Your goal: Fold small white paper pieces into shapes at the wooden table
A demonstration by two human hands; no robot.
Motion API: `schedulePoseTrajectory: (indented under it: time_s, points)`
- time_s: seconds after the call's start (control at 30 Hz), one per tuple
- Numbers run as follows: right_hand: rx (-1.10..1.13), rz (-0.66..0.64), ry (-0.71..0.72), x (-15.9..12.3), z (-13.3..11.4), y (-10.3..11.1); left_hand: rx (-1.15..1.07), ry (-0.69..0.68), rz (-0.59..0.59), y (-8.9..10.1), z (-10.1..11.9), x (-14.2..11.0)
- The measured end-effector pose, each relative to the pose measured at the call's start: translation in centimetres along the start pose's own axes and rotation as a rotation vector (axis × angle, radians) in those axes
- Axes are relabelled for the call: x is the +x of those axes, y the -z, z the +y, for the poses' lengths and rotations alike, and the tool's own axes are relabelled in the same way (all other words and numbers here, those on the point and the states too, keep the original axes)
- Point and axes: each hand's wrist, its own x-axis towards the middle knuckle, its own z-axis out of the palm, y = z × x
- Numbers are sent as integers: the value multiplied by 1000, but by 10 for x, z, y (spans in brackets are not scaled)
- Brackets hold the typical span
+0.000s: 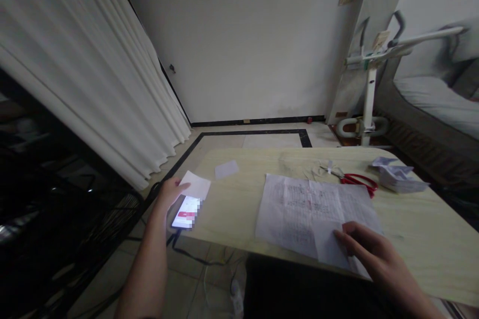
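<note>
My left hand [169, 195] reaches to the table's left edge and touches a lit phone [186, 212] lying there, fingers curled near its top; a white slip of paper [197, 184] lies just beyond it. My right hand [370, 249] rests on the near right corner of a large printed paper sheet [303, 209], fingers bent and pressing on a folded flap. The sheet lies flat on the pale wooden table [411, 219].
Red-handled scissors [355, 179] and paper scraps lie behind the sheet. A stack of folded papers [398, 175] sits at the far right. A small card [226, 169] lies near the far left. White curtains hang at left; an exercise machine [368, 109] and sofa stand beyond.
</note>
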Motion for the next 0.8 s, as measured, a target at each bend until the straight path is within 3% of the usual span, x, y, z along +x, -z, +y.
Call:
schedulePoseTrajectory:
  time_s: [0.17,0.33,0.5,0.8]
  points:
    - [-1,20,11,0,15,0,78,-121,26,9,27,13]
    - [22,29,21,-1,22,1,202,-179,-8,-7,44,6]
    - [34,37,28,0,17,3,297,-186,-105,-27,53,-11]
    - [44,43,-3,-2,12,3,379,-155,-107,-22,54,-14]
